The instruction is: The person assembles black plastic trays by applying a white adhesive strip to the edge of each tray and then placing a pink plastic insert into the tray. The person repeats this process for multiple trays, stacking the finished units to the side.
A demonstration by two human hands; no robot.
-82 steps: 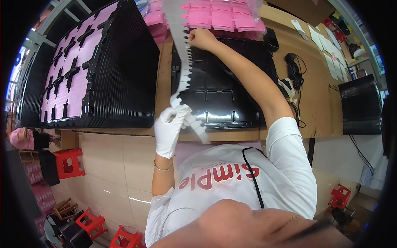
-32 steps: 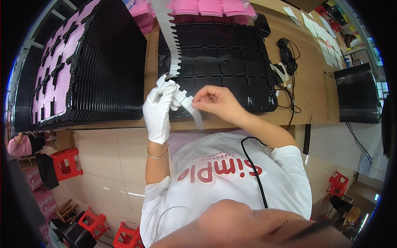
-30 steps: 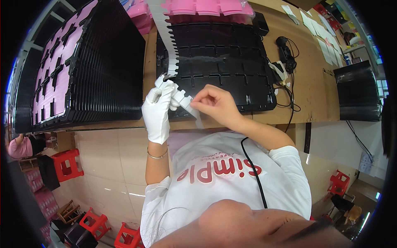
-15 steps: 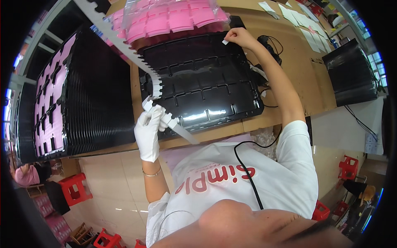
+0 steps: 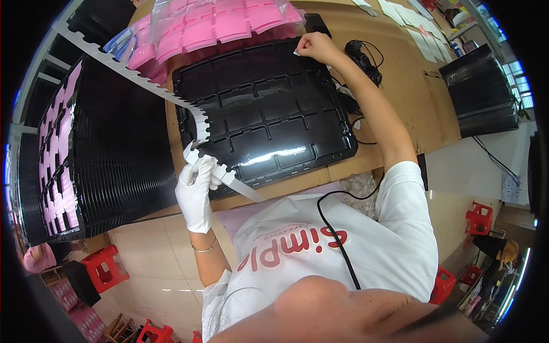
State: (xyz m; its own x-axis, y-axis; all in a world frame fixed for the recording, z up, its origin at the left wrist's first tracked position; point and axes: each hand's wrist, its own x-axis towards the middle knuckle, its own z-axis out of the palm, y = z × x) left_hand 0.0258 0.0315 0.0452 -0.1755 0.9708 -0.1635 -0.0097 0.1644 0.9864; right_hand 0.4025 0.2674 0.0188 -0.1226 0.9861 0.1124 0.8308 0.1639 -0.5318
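Note:
A black molded plastic tray (image 5: 267, 111) lies on the brown tabletop in front of me. My left hand (image 5: 195, 191), in a white glove, is closed around a long white notched strip (image 5: 123, 73), which looks like sticker backing. The strip curves up past the tray's left side, and a short tail hangs toward my shirt. My bare right hand (image 5: 318, 47) is at the tray's far right corner, thumb and fingers pinched on a small white sticker (image 5: 297, 53). Most of that sticker is hidden by the fingers.
Tall stacked black trays (image 5: 123, 143) with pink pieces stand at the left. Bagged pink sheets (image 5: 217, 26) lie behind the tray. Coiled black cable (image 5: 364, 62) is right of it. White papers (image 5: 420, 34) and another black stack (image 5: 480, 88) are farther right. Red stools (image 5: 106, 268) stand on the floor.
The view has shifted slightly, so the table's things appear farther left. The strip's upper length has swung lower toward the left stack. Both hands keep their holds.

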